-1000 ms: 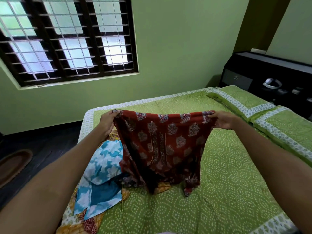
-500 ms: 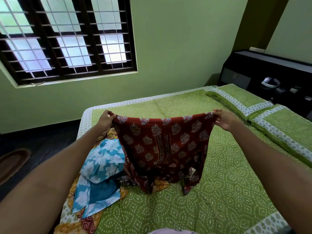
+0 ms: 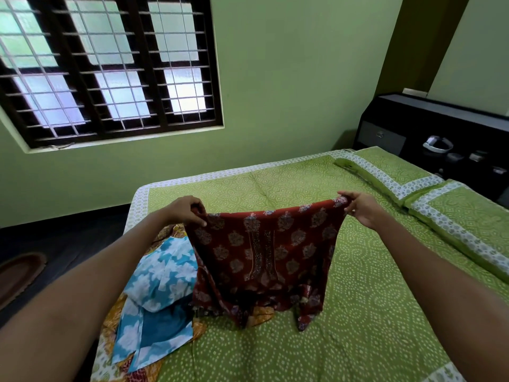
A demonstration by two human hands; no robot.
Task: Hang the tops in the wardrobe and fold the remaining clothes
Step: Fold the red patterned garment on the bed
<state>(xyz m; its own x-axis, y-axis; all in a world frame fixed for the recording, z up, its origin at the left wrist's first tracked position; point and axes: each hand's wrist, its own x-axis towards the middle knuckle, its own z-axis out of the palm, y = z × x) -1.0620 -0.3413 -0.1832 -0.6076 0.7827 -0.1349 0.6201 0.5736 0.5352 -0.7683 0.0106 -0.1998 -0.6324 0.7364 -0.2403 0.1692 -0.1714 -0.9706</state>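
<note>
Left hand [image 3: 185, 211] and right hand [image 3: 361, 207] pinching top corners of a red printed top [image 3: 264, 260], held up over green bed [image 3: 358, 312], blue flowered cloth [image 3: 162, 279] beside it

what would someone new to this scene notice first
The dark red printed top held up over the middle of the bed, the left hand and right hand each pinching an upper corner. Next, the blue and white garment heaped at its left, and the barred window in the green wall.
</note>
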